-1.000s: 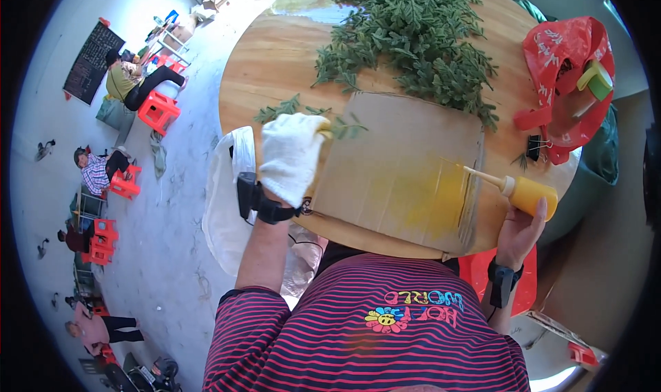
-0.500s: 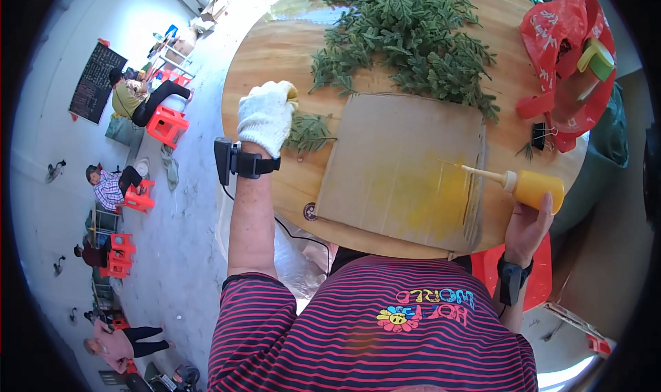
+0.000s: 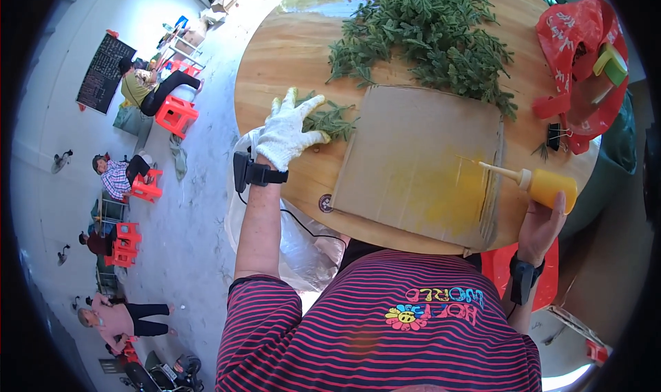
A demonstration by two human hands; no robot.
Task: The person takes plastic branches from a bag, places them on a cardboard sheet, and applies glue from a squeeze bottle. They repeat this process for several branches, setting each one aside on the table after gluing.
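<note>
A white knitted glove with yellowish fingertips covers my left hand (image 3: 288, 132), which is spread over the left side of the round table, holding nothing. Close by its fingers lies a small green artificial fir sprig (image 3: 332, 122). My right hand (image 3: 540, 232) grips a squeeze bottle (image 3: 552, 187) of yellow liquid from below. The bottle lies nearly level, its long thin nozzle pointing left over a flat cardboard sheet (image 3: 396, 161). Yellow stains mark the sheet's right half. Beyond the cardboard is a heap of similar green sprigs (image 3: 427, 37).
The wooden table (image 3: 275, 55) carries a red plastic bag (image 3: 578, 30) at right, with a roll of tape (image 3: 610, 65) on it and a black binder clip (image 3: 553, 136) beside it. Clear plastic (image 3: 303, 254) hangs below the near left edge. Several people sit or stand at far left.
My left hand has gone from curled fingers to spread ones, lower and nearer the small sprig. The bottle stays in my right hand. The whole view has shifted slightly.
</note>
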